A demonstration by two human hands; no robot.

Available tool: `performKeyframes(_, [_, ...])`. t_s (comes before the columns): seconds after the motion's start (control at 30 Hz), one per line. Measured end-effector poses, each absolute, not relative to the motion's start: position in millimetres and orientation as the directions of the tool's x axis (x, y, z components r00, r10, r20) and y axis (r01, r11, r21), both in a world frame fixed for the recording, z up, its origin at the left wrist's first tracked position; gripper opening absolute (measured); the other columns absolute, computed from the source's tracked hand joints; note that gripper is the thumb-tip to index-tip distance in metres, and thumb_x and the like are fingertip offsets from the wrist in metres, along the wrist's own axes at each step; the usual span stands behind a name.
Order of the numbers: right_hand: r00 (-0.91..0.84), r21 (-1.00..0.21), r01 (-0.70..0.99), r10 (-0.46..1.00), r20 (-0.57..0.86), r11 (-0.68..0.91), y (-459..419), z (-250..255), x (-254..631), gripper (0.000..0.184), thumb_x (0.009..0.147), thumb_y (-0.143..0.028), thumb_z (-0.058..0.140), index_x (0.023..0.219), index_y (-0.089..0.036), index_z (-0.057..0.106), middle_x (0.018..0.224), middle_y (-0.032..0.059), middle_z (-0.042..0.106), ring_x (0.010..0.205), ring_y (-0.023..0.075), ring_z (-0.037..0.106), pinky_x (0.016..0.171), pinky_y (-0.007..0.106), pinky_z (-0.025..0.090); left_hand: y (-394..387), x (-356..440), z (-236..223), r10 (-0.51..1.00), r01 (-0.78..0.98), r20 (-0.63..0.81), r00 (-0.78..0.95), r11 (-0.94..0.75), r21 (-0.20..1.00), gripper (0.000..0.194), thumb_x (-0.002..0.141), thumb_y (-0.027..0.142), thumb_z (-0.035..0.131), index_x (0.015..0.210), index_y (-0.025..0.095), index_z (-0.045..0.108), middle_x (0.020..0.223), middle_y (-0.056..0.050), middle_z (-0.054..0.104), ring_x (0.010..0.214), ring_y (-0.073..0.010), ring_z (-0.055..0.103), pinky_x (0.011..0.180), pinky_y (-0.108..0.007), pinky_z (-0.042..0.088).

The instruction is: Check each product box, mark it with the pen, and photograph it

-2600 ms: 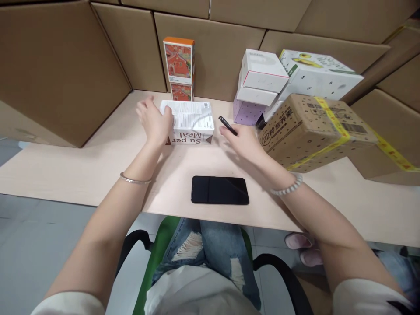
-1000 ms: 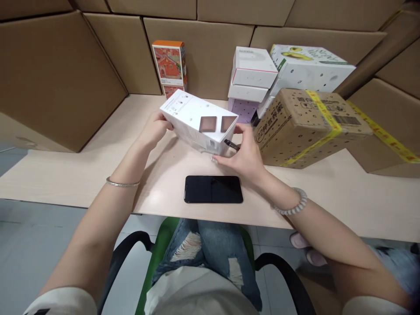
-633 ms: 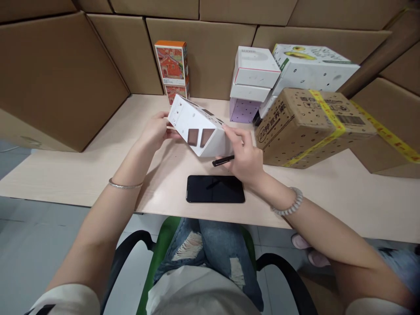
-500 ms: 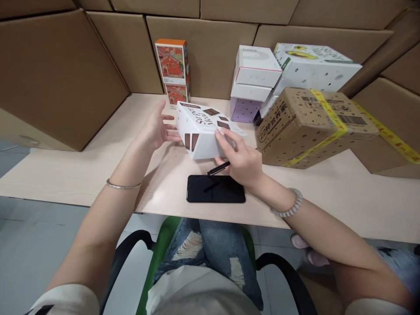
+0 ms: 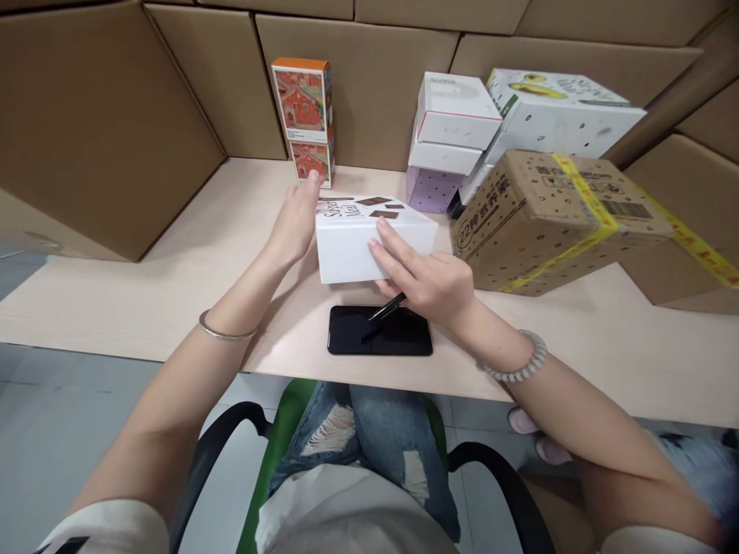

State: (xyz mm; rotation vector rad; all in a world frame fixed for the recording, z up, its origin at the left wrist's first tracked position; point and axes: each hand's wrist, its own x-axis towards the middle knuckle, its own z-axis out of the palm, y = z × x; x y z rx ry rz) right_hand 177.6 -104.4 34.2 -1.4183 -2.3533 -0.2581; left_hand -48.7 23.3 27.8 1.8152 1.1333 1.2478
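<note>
A white meal box [image 5: 375,250] with brown squares and dark lettering on top is held between my two hands, its plain white side facing me. My left hand [image 5: 294,219] is against the box's left end, thumb up, its other fingers mostly hidden. My right hand [image 5: 433,277] grips the right part, with fingers over the top edge and near side. A black pen [image 5: 386,309] also sticks out from under my right hand, pointing down to the left. Below it a black smartphone [image 5: 379,342] lies flat on the table, screen up.
Two orange picture boxes [image 5: 301,100] stand stacked at the back left. White cartons [image 5: 459,115] sit on a purple box [image 5: 433,188] at the back right. In front of them is a yellow-taped brown carton [image 5: 543,223]. Large cardboard boxes [image 5: 369,92] wall the table [image 5: 190,254].
The white box has turned, so its plain side now faces me instead of its brown-windowed end. My left hand has moved right and up against it, its spread fingers now mostly hidden.
</note>
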Motion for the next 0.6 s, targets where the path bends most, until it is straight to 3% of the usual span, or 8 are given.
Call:
performKeyframes(0.1, [-0.389, -0.042, 0.893, 0.816, 0.428, 0.448, -101.9, 34.7, 180.5, 0.054, 0.108, -0.048, 0.044, 0.157, -0.03, 0.06, 0.163, 0.0079, 0.052, 0.07, 0.0184, 0.066, 0.066, 0.038, 0.051, 7.3, -50.4, 39.8, 0.723, 0.069, 0.5, 0.477, -0.598, 0.798, 0.073, 0.099, 0.082, 0.04, 0.146, 0.03, 0.061, 0.134, -0.008, 0.072, 0.132, -0.0292, 0.067, 0.12, -0.048, 0.048])
performKeyframes(0.17, [-0.384, -0.03, 0.898, 0.815, 0.434, 0.439, -100.5, 33.6, 181.9, 0.055, 0.11, -0.051, 0.044, 0.159, -0.03, 0.058, 0.163, 0.0084, 0.051, 0.071, 0.0188, 0.068, 0.066, 0.038, 0.052, -3.1, -52.7, 48.5, 0.553, -0.002, 0.599, 0.579, -0.734, 0.679, 0.085, 0.088, 0.088, 0.057, 0.154, 0.035, 0.053, 0.141, -0.006, 0.067, 0.135, -0.0304, 0.064, 0.121, -0.048, 0.049])
performKeyframes(0.27, [-0.367, -0.005, 0.91, 0.813, 0.452, 0.414, -97.8, 32.1, 183.7, 0.057, 0.11, -0.053, 0.043, 0.16, -0.029, 0.056, 0.163, 0.0082, 0.052, 0.074, 0.0198, 0.07, 0.068, 0.039, 0.053, -14.9, -54.9, 60.8, 0.416, 0.112, 0.624, 0.661, -0.878, 0.466, 0.112, 0.064, 0.082, 0.086, 0.158, 0.035, 0.048, 0.153, -0.01, 0.055, 0.146, -0.0389, 0.054, 0.126, -0.057, 0.043])
performKeyframes(0.33, [-0.34, -0.004, 0.922, 0.815, 0.469, 0.387, -95.4, 31.8, 184.7, 0.057, 0.111, -0.053, 0.04, 0.159, -0.029, 0.057, 0.162, 0.008, 0.053, 0.075, 0.0207, 0.072, 0.069, 0.039, 0.054, -19.3, -54.2, 66.4, 0.467, 0.263, 0.534, 0.705, -0.871, 0.415, 0.107, 0.057, 0.074, 0.095, 0.149, 0.034, 0.059, 0.154, -0.012, 0.053, 0.151, -0.0447, 0.047, 0.131, -0.065, 0.034])
performKeyframes(0.43, [-0.315, -0.023, 0.927, 0.813, 0.489, 0.374, -92.9, 32.5, 186.2, 0.057, 0.112, -0.052, 0.037, 0.157, -0.026, 0.061, 0.162, 0.0082, 0.054, 0.082, 0.0236, 0.076, 0.07, 0.041, 0.057, -19.8, -51.4, 67.4, 0.608, 0.431, 0.43, 0.667, -0.786, 0.443, 0.082, 0.06, 0.063, 0.097, 0.131, 0.032, 0.07, 0.152, -0.012, 0.055, 0.156, -0.0503, 0.038, 0.132, -0.073, 0.024])
performKeyframes(0.6, [-0.371, -0.013, 0.874, 0.686, 0.626, 0.486, -101.1, 36.0, 191.2, 0.048, 0.112, -0.048, 0.041, 0.14, -0.025, 0.074, 0.147, 0.0095, 0.072, 0.105, 0.0247, 0.08, 0.084, 0.038, 0.064, -8.9, -53.4, 54.9, 0.586, 0.47, 0.489, 0.646, -0.81, 0.35, 0.073, 0.078, 0.058, 0.086, 0.141, 0.028, 0.064, 0.147, -0.016, 0.056, 0.149, -0.0466, 0.049, 0.127, -0.07, 0.037])
